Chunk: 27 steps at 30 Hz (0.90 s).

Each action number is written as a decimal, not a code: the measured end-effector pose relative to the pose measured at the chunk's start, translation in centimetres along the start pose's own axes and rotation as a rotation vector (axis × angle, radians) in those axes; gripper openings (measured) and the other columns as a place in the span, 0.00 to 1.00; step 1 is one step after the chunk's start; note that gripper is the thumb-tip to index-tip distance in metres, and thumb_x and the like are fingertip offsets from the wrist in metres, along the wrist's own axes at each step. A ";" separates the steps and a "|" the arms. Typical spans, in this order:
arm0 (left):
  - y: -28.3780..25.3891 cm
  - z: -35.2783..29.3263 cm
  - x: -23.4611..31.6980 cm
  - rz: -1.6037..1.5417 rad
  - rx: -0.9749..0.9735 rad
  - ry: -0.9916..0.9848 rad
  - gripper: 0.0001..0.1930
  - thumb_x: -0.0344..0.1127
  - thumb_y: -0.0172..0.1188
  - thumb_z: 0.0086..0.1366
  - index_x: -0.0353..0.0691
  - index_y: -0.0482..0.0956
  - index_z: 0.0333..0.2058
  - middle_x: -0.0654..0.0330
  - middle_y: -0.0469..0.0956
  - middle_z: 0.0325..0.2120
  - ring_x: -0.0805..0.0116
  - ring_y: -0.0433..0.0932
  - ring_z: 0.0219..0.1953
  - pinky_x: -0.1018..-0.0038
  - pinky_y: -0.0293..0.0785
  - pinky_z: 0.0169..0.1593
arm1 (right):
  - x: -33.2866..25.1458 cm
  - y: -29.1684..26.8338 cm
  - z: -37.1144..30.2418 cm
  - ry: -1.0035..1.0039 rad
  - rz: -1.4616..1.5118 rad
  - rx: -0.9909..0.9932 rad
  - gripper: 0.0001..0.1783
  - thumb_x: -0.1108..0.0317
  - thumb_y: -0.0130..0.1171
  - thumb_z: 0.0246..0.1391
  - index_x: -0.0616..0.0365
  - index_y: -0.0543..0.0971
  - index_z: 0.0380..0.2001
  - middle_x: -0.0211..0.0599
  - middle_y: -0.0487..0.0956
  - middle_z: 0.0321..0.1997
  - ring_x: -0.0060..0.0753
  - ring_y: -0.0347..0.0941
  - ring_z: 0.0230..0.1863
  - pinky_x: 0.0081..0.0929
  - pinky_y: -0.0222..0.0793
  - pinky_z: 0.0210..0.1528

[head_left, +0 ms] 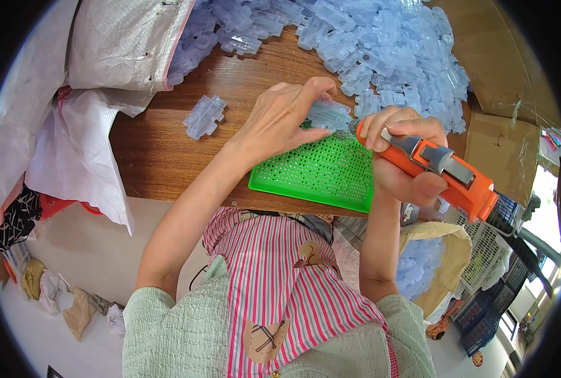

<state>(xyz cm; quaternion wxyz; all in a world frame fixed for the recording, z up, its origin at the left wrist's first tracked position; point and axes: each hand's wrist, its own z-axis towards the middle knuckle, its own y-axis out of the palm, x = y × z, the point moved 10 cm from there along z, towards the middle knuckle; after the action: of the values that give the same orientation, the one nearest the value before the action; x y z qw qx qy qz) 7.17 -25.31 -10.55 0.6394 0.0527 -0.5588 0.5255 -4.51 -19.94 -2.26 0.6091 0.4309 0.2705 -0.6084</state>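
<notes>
My left hand [280, 116] grips a clear bluish plastic part [329, 116] between thumb and fingers, just above the far side of a green perforated tray [306, 179]. Wrapped in my right hand [406, 151] is an orange and grey power screwdriver [469, 192]. Its nose points left at the plastic part and meets or nearly meets its right end; I cannot tell if they touch. Small dark metallic bits show in the tray under the part, too small to make out. Another clear plastic part [205, 117] lies alone on the table, left of my left hand.
A large heap of similar clear parts [394, 50] covers the far side of the wooden table [148, 151]. White woven sacks [123, 44] drape over its left edge. Cardboard [501, 145] stands at the right. A yellowish sack [454, 252] of clear parts sits below the right edge.
</notes>
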 end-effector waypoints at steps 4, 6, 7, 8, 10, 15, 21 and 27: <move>0.0 0.1 0.1 -0.024 -0.011 -0.001 0.35 0.36 0.74 0.47 0.44 0.64 0.52 0.60 0.79 0.42 0.54 0.78 0.42 0.62 0.72 0.46 | 0.0 0.4 -0.1 -0.012 -0.102 -0.057 0.46 0.22 0.49 0.49 0.64 0.73 0.38 0.35 0.71 0.21 0.32 0.68 0.21 0.32 0.67 0.26; -0.1 0.1 0.3 -0.017 -0.006 0.005 0.34 0.36 0.74 0.47 0.44 0.65 0.51 0.60 0.79 0.42 0.53 0.78 0.41 0.62 0.72 0.46 | 0.1 0.2 -0.2 0.007 -0.118 -0.048 0.47 0.22 0.49 0.48 0.64 0.73 0.39 0.35 0.71 0.21 0.31 0.68 0.21 0.32 0.67 0.26; -0.1 0.0 0.3 -0.007 -0.004 0.009 0.33 0.37 0.73 0.48 0.44 0.66 0.51 0.61 0.79 0.41 0.53 0.78 0.41 0.62 0.72 0.45 | 0.3 0.0 -0.2 0.029 -0.135 -0.038 0.48 0.22 0.49 0.48 0.64 0.73 0.39 0.35 0.71 0.21 0.31 0.68 0.21 0.32 0.67 0.26; -0.1 0.0 0.4 0.003 -0.002 0.013 0.32 0.37 0.73 0.48 0.44 0.66 0.50 0.61 0.79 0.41 0.53 0.78 0.40 0.62 0.72 0.45 | -0.1 -0.1 -0.2 0.000 -0.037 -0.023 0.48 0.23 0.53 0.46 0.66 0.74 0.39 0.36 0.72 0.23 0.30 0.69 0.22 0.30 0.67 0.26; 0.0 0.0 0.6 0.009 -0.006 0.022 0.31 0.37 0.73 0.49 0.44 0.67 0.50 0.61 0.79 0.41 0.53 0.78 0.40 0.62 0.72 0.45 | -1.9 -0.1 -0.1 -0.049 0.109 -0.036 0.49 0.23 0.53 0.46 0.68 0.73 0.40 0.38 0.74 0.26 0.30 0.70 0.25 0.29 0.68 0.26; 0.0 -0.1 0.5 -0.002 -0.010 0.032 0.31 0.37 0.73 0.49 0.44 0.66 0.50 0.62 0.79 0.41 0.54 0.77 0.39 0.62 0.72 0.44 | -1.2 -1.3 -2.5 0.102 0.106 0.008 0.44 0.27 0.54 0.50 0.68 0.74 0.39 0.36 0.72 0.23 0.30 0.70 0.25 0.29 0.69 0.27; -0.1 0.1 0.5 -0.004 0.010 0.028 0.34 0.36 0.73 0.48 0.45 0.65 0.52 0.61 0.79 0.42 0.54 0.78 0.41 0.63 0.73 0.45 | 1.3 -1.9 -4.7 0.179 0.071 0.120 0.42 0.28 0.59 0.48 0.66 0.75 0.35 0.35 0.72 0.22 0.28 0.69 0.22 0.26 0.69 0.25; 0.0 0.0 0.3 0.017 0.015 0.027 0.33 0.37 0.72 0.50 0.44 0.64 0.52 0.60 0.80 0.38 0.55 0.79 0.41 0.63 0.72 0.45 | 2.2 -1.8 -4.8 0.214 0.075 0.127 0.41 0.29 0.60 0.47 0.65 0.75 0.34 0.34 0.71 0.21 0.27 0.69 0.21 0.26 0.68 0.25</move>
<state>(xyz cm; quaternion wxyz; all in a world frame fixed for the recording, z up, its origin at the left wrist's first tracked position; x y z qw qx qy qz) 7.12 -25.15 -10.29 0.6419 0.0458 -0.5466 0.5357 -5.07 -16.70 -6.79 0.5705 0.5406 0.2788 -0.5518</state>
